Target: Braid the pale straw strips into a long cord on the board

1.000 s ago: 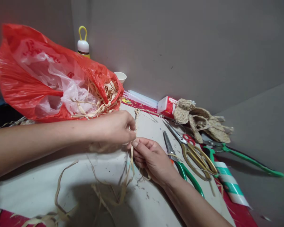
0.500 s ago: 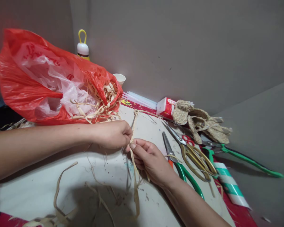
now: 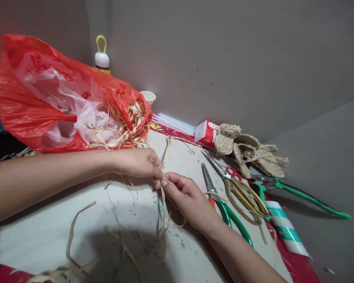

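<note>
A thin braid of pale raffia [image 3: 165, 153] runs from the far edge of the white board [image 3: 191, 177] toward me. My left hand [image 3: 143, 163] pinches it from the left. Just below, my right hand [image 3: 184, 192] grips the same strands between thumb and fingers, and the fingertips of both hands nearly meet. Loose raffia ends [image 3: 163, 236] hang down beneath my right hand. A red plastic bag [image 3: 26, 106], with raffia strips [image 3: 132, 118] spilling from its mouth, lies beyond my left forearm.
Right of my right hand lie green-handled scissors [image 3: 236, 220], gold-handled scissors [image 3: 247, 200] and green-handled pruners [image 3: 309, 198]. Woven straw pieces [image 3: 253, 153], a red-white box [image 3: 205, 133], a striped roll [image 3: 287, 228], a paper cup [image 3: 149, 97] and a bottle [image 3: 102, 60] stand around. Loose strips [image 3: 73, 232] lie in front.
My left hand's fingers have come down toward the right fingertips at the braid. The loose ends below have swung slightly left. The view has shifted a little.
</note>
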`<state>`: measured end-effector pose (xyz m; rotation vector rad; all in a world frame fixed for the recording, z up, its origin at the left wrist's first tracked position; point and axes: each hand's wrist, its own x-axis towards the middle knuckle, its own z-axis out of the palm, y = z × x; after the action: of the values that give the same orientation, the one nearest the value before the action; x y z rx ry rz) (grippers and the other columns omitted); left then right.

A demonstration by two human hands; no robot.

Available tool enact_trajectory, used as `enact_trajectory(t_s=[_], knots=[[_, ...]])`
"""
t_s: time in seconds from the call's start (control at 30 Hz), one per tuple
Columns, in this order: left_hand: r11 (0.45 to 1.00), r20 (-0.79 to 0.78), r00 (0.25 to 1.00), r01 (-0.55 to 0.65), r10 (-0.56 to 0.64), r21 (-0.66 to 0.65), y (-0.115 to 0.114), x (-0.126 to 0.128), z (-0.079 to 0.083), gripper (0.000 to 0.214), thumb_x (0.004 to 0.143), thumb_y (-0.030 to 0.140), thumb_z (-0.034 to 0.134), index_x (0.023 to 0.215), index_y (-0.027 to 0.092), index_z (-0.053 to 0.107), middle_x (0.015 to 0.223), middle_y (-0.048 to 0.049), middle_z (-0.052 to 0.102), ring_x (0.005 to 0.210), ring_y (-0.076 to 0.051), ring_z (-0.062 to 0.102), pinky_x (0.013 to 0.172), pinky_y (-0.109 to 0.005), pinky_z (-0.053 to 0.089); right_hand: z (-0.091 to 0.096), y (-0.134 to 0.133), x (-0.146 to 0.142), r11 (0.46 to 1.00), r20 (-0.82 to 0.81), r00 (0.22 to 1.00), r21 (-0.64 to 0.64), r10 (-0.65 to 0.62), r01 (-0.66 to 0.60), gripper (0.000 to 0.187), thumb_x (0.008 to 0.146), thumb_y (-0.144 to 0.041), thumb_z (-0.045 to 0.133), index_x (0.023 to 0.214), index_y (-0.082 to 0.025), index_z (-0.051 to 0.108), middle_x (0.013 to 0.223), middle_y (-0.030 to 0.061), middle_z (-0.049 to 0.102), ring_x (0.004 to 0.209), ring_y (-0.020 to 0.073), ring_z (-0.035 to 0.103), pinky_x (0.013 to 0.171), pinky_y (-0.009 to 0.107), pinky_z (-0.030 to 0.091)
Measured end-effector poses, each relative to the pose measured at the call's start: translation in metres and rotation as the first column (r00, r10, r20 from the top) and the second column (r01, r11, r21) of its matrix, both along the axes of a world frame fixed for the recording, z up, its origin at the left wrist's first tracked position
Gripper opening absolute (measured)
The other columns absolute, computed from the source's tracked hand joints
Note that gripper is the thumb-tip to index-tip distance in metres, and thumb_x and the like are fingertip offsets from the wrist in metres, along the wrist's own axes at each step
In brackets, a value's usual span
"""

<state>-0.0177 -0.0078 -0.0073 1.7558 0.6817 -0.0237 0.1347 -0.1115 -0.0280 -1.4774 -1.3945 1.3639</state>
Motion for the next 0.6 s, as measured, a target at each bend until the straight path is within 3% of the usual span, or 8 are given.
enact_trajectory(t_s=[0.1, 0.17, 0.37, 0.47, 0.6], knots=[[0.985, -0.017, 1.000, -0.014, 0.011, -0.169, -0.002, 0.000, -0.003, 0.020, 0.071, 0.034, 0.058, 0.063, 0.015, 0.060, 0.038, 0.0079, 0.032, 0.034, -0.006, 0.022, 0.036, -0.022, 0.015, 0.001, -0.001, -0.002, 0.996, 0.103, 0.994, 0.083, 0.030, -0.039, 0.024, 0.087, -0.038, 0.052, 0.075, -0.018, 0.061, 0.064, -0.0020, 0.050, 0.059, 0.0129, 0.042, 0.056, 0.024, 0.033], [0.976, -0.029, 0.999, -0.029, 0.024, -0.214, -0.004, 0.000, -0.003, 0.018, 0.071, 0.032, 0.056, 0.063, 0.016, 0.058, 0.038, 0.0083, 0.031, 0.033, -0.006, 0.021, 0.035, -0.021, 0.014, -0.001, -0.002, -0.001, 0.987, 0.242, 0.969, 0.131, 0.055, -0.089, 0.023, 0.089, -0.034, 0.047, 0.079, -0.019, 0.061, 0.067, -0.0004, 0.054, 0.064, 0.0152, 0.046, 0.061, 0.026, 0.035], [0.997, -0.060, 0.996, -0.063, 0.066, 0.053, -0.011, 0.001, -0.002, 0.014, 0.070, 0.025, 0.051, 0.060, 0.016, 0.057, 0.043, 0.0064, 0.037, 0.038, -0.006, 0.027, 0.037, -0.021, 0.018, 0.004, -0.005, 0.006, 0.978, 0.561, 0.825, 0.124, 0.071, -0.169, 0.024, 0.090, -0.028, 0.044, 0.068, -0.020, 0.052, 0.062, -0.0006, 0.051, 0.059, 0.0157, 0.043, 0.057, 0.027, 0.031], [0.991, -0.070, 0.996, -0.046, 0.055, 0.125, -0.013, 0.001, 0.000, 0.015, 0.070, 0.023, 0.050, 0.059, 0.015, 0.057, 0.043, 0.0062, 0.036, 0.040, -0.006, 0.028, 0.038, -0.021, 0.020, 0.012, -0.007, 0.007, 0.983, 0.561, 0.826, 0.115, 0.053, -0.141, 0.029, 0.089, -0.031, 0.045, 0.061, -0.021, 0.043, 0.057, -0.0022, 0.043, 0.055, 0.0143, 0.038, 0.053, 0.026, 0.028], [0.993, -0.020, 0.998, -0.055, 0.057, 0.108, -0.016, 0.001, -0.003, 0.015, 0.070, 0.022, 0.049, 0.059, 0.015, 0.057, 0.044, 0.0062, 0.038, 0.040, -0.007, 0.029, 0.039, -0.021, 0.020, 0.014, -0.013, -0.001, 0.996, 0.423, 0.905, 0.064, 0.033, -0.066, 0.031, 0.087, -0.030, 0.041, 0.058, -0.021, 0.038, 0.055, -0.0033, 0.035, 0.053, 0.0125, 0.033, 0.049, 0.025, 0.027]])
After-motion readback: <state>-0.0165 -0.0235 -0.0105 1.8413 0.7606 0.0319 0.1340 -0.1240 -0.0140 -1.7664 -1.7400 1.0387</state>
